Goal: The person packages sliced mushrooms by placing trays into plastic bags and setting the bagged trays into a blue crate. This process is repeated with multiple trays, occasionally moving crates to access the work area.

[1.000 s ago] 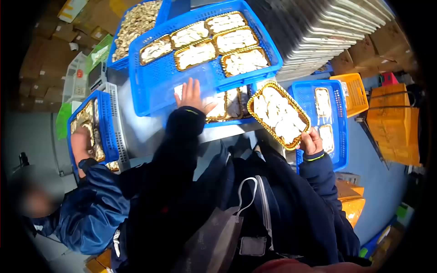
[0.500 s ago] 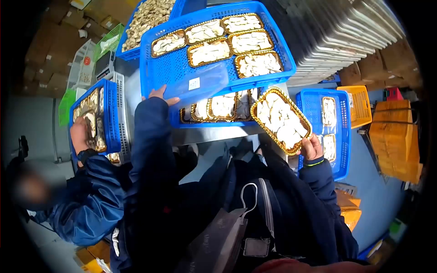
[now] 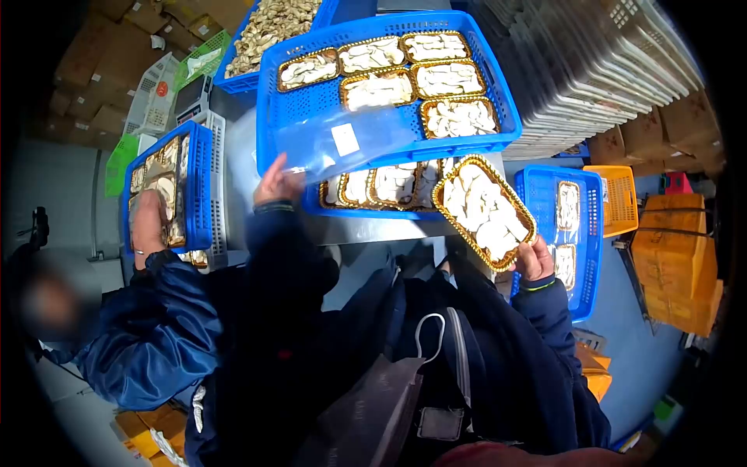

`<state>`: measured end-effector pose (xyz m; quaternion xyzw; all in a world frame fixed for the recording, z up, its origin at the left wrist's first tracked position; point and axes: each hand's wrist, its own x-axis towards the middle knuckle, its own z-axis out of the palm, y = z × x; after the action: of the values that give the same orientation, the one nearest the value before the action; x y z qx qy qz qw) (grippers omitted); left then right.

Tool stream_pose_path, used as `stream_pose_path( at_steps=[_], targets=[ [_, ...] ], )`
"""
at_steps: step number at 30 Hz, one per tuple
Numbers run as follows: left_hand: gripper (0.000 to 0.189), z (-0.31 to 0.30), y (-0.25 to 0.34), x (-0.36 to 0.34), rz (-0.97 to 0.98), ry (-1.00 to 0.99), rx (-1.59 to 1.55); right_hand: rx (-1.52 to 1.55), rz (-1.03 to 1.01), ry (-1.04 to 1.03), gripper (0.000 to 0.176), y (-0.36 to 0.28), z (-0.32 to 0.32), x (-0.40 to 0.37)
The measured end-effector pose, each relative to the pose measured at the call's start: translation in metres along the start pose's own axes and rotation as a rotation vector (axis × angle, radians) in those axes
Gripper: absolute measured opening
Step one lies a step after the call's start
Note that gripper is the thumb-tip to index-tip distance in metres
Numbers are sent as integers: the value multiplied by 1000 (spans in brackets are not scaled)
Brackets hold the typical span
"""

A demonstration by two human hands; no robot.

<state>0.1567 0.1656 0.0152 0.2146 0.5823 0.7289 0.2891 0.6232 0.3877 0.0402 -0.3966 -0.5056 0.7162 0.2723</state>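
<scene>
My right hand [image 3: 533, 258] grips the lower corner of a gold-rimmed tray [image 3: 484, 212] filled with pale slices that look like mushroom. The tray is tilted, in front of the table. At the left, my left hand [image 3: 278, 184] is closed on the near edge of a clear plastic bag [image 3: 381, 138] with a white label [image 3: 345, 140]; the fingertips are blurred. The bag spreads over the front of a blue crate [image 3: 510, 128], which holds several similar filled trays [image 3: 459, 118]. Below it, a second crate holds more filled trays [image 3: 394, 184], partly covered.
A co-worker's hand [image 3: 149, 222] rests on trays in a blue crate [image 3: 204, 187] at left. Another blue crate [image 3: 593, 265] with bagged trays stands at right, near a yellow crate [image 3: 620, 198]. Stacked pale racks [image 3: 591, 70] rise behind. Loose slices [image 3: 272, 35] fill a rear crate.
My left hand has drawn slightly down and the bag has shifted a little to the right in view. The right hand still holds the tray. The whole view has shifted slightly.
</scene>
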Motion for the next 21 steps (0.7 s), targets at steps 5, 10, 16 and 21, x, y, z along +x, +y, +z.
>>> stream_pose_path(
  at_steps=[5,10,16,21],
  targets=[
    [26,42,-41,-80,-188,220,138,-6,43,-13,12,-2,2,5],
    [23,68,-47,-89,-184,124,18,11,57,-85,15,-4,14,8],
    [18,74,-47,-81,4,77,610,-37,69,-123,18,-6,17,3],
    [14,105,-8,-51,928,63,1336,-13,90,-99,18,-11,15,-3]
  ],
)
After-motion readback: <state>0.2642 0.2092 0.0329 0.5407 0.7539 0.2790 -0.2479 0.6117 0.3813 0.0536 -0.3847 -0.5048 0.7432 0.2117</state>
